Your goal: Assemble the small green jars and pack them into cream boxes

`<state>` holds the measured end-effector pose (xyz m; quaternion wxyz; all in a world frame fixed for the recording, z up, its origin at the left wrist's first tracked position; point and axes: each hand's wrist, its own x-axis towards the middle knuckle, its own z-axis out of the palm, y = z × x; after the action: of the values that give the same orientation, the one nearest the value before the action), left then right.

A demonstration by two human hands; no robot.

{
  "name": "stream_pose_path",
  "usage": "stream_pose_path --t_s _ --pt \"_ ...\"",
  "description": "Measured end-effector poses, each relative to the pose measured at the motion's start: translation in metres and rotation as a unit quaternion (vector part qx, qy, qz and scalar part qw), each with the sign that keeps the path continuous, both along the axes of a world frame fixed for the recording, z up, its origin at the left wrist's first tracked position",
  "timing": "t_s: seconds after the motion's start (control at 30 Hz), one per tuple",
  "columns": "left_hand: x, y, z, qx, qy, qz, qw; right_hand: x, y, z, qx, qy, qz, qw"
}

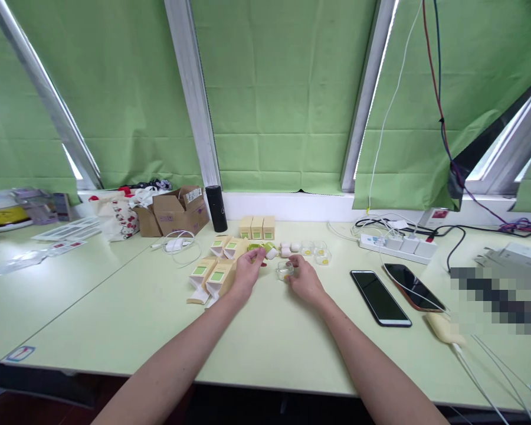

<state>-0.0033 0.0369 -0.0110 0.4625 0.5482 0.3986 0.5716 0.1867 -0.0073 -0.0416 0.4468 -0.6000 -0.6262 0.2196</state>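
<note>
My right hand (307,282) has its thumb and fingers closed on the side of a small clear plastic container (284,271), low over the table. My left hand (249,270) is pinched closed close to some small green pieces (268,245); what lies between its fingertips is too small to make out. Small white and pale pink pieces (285,249) sit just beyond both hands. To their right stand several clear round containers (321,255) with yellow spots inside. Open cardboard boxes with green labels (220,277) lie left of my left hand.
Three closed small boxes (257,227) stand at the back beside a black cylinder (216,208). Farther left is an open brown carton (180,211). Two phones (380,298), a power strip (398,247) and loose cables occupy the right side. A white charger (177,244) lies left.
</note>
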Motion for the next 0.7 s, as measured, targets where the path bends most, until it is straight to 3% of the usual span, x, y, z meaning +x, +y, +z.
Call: stream_pose_path --t_s 0.13,0.27,0.4,0.47,0.7 --pt "-0.001 0.001 0.000 0.010 -0.012 0.000 1.000 -0.001 0.007 0.003 0.000 0.218 0.032 0.975" --pt "-0.002 0.003 -0.002 0.004 -0.019 0.017 1.000 0.000 0.007 0.013 -0.021 0.471 0.116 0.874" --pt "-0.002 0.004 -0.003 0.007 -0.018 0.012 1.000 0.002 0.001 0.018 -0.049 0.582 0.152 0.797" --pt "-0.002 0.003 -0.003 0.009 -0.019 0.011 1.000 0.002 0.000 0.017 -0.064 0.601 0.152 0.782" --pt "-0.001 0.001 0.000 0.012 -0.024 0.011 1.000 0.001 -0.004 0.020 -0.066 0.606 0.162 0.776"
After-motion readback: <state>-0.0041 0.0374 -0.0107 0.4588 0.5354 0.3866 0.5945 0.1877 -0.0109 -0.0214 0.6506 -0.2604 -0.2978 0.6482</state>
